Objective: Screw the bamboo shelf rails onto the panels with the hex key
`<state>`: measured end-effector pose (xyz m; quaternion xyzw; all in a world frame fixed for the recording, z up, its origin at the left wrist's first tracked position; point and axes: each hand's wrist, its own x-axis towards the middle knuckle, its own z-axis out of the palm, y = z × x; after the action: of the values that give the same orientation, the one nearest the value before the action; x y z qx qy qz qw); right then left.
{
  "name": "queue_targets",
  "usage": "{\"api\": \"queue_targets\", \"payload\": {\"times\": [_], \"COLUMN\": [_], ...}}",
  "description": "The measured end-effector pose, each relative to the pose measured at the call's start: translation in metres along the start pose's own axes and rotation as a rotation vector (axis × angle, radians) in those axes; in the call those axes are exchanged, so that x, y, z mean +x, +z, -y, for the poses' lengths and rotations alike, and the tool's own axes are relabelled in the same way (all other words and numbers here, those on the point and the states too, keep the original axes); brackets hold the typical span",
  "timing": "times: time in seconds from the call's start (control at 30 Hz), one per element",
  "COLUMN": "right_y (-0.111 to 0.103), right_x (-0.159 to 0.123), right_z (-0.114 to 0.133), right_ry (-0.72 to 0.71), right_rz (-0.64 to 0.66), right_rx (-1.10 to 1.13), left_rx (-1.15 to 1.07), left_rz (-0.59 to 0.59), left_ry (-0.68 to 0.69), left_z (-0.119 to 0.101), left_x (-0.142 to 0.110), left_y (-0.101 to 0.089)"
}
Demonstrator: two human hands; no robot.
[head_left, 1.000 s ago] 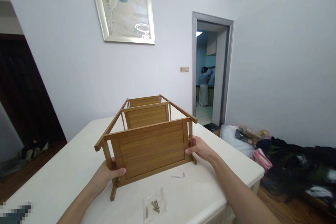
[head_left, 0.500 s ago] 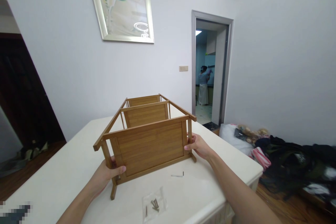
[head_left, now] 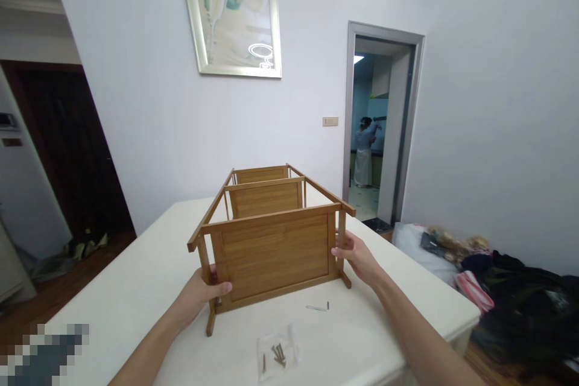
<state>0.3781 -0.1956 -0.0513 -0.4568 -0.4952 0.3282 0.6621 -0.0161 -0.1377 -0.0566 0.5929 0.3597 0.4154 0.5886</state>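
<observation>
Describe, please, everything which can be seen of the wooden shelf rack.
The wooden shelf rack is brown, with visible grain. Three framed rectangular panels stand on edge, one behind another, joined by long straight posts whose ends project past the nearest panel. It lies on the white table, its length running away from the viewer. The left hand grips its near left side and the right hand its near right side, each thumb at an edge of the nearest panel.

Brown wooden rack, three-tiered, lying sideways
</observation>
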Motion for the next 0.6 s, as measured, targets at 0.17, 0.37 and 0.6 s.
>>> {"api": "queue_targets", "payload": {"times": [0.17, 0.37, 0.6], "right_y": [0.009, 0.080, 0.129], "right_x": [-0.019, -0.028, 0.020], "right_z": [0.014, 0.075, 0.105], "right_ry": [-0.293, -1.043, -0.788], "right_rz": [-0.431, -0.127, 0.297], "right_rx": [-0.195, -0.965, -1.139], "left_rx": [-0.023, -0.037, -0.070], "left_rz": [-0.007, -0.019, 0.014], "left_ry": [0.032, 0.067, 0.098], "left_z": [-0.001, 0.001, 0.004], "left_x": [0.000, 0.000, 0.000], "left_y": [0.005, 0.006, 0.005]}}
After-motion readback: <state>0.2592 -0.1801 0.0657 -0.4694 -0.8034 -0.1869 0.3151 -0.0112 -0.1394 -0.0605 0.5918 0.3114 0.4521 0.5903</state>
